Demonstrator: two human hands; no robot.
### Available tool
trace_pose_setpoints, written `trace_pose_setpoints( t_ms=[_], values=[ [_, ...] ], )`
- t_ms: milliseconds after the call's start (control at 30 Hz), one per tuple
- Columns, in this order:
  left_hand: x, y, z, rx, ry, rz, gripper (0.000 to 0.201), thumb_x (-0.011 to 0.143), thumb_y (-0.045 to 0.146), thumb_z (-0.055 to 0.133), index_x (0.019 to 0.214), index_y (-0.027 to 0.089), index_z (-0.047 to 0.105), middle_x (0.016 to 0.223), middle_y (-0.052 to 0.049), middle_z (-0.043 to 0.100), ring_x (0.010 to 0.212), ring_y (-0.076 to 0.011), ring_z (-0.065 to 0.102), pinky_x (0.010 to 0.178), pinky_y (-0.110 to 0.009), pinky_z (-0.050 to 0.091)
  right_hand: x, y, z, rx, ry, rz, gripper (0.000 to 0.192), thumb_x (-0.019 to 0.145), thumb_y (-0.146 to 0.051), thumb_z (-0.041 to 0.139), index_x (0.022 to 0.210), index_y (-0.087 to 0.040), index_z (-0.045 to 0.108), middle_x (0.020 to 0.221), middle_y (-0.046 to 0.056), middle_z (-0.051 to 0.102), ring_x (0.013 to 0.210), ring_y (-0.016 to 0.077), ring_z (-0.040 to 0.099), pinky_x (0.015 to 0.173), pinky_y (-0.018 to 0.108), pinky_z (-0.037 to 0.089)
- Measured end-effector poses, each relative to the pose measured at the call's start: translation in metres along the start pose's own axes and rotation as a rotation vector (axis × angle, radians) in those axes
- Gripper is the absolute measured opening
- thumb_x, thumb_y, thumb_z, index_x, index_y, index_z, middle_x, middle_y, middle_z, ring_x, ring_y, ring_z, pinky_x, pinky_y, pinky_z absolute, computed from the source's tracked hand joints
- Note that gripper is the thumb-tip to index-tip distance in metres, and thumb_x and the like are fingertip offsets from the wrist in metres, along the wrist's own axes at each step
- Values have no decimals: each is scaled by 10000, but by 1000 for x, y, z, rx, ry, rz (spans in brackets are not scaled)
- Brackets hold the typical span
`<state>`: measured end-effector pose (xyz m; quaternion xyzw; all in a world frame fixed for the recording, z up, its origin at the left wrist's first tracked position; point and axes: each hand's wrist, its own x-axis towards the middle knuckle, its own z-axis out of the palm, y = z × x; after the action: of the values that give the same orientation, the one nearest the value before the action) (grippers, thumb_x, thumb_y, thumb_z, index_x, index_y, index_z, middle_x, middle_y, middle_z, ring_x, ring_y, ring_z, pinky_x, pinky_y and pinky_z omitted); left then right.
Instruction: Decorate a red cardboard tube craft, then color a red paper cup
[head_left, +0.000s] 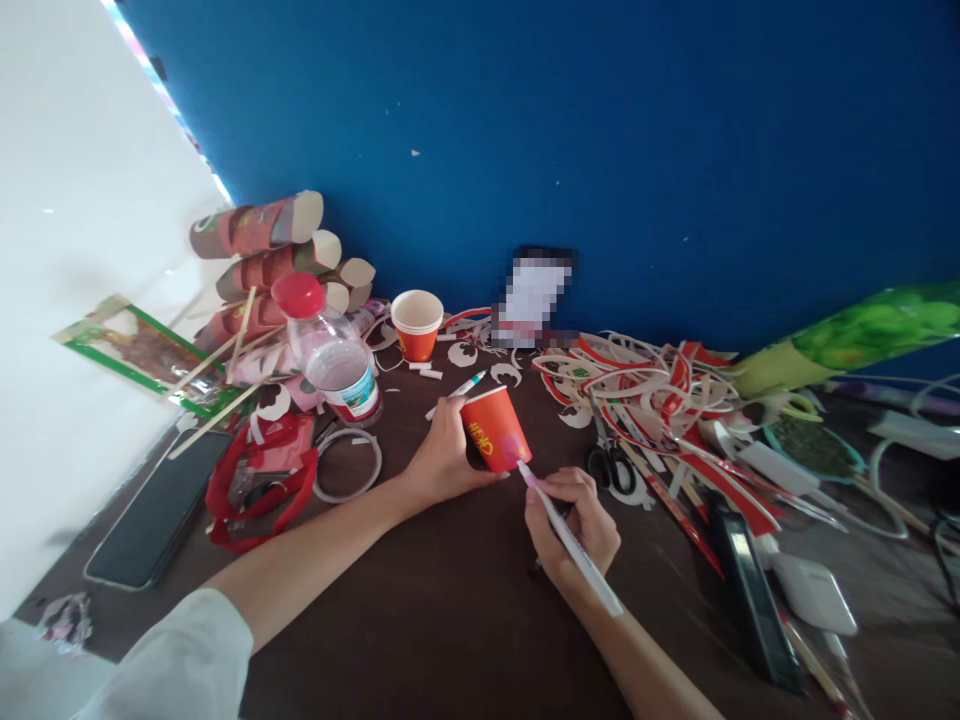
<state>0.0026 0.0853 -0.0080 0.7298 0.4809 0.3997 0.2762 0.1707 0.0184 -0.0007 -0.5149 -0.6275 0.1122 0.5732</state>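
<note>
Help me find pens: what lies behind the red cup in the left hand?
Behind the red cup, a blue-banded pen and white paper cutouts show. Whatever the cup and left hand cover cannot be seen.

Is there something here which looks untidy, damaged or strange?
Yes: the paper strips on the right lie in a tangled heap, with scissors at its left edge. The nearer red cup, tilted, also has a purplish patch beside the tip of the pen, odd against the red.

There're min. 2 pens point(579, 557), 1 sgl cup point(498, 425), 1 cup stack point(417, 342) & 1 btl point(343, 378).
</note>
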Motion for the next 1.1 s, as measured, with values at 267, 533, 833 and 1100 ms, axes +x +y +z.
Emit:
trace_pose_setpoints(
  t_ms=[267, 533, 833, 1100],
  values=[
    [0, 3, -1, -9, -12, -23, 1029, 497, 401, 900, 1277, 200, 260, 1155, -111, 430, 1110, -329, 506, 915, -534, 482, -1, 1, 0, -4, 8, -17, 131, 746, -115, 662, 788, -229, 616, 712, 2, 602, 761, 187, 579, 701, 343, 489],
    [0, 1, -1, -3, -1, -19, 1041, 483, 425, 903, 1275, 195, 267, 1156, -115, 438, 1114, -330, 506, 924, -534, 476, 0, 0, -1, -10, 33, 25, 96, 757, -137, 650, 760, -222, 606, 713, 8, 598, 729, 187, 582, 669, 343, 488],
    [0, 3, -2, 3, -8, -28, 1028, 485, 421, 901, 1264, 178, 277, 1135, -114, 437, 1095, -323, 509, 925, -530, 473, 0, -1, -1, 19, 43, 27, 95, 754, -139, 648, 744, -223, 606, 698, 6, 589, 691, 181, 577, 632, 332, 478],
    [0, 3, -1, -22, -6, -40, 1013, 493, 409, 900, 1271, 193, 289, 1135, -102, 437, 1089, -317, 513, 921, -531, 479, 0, -1, -2, 48, 15, 15, 99, 761, -135, 648, 761, -227, 610, 704, 10, 592, 713, 189, 580, 631, 332, 477]
  ],
)
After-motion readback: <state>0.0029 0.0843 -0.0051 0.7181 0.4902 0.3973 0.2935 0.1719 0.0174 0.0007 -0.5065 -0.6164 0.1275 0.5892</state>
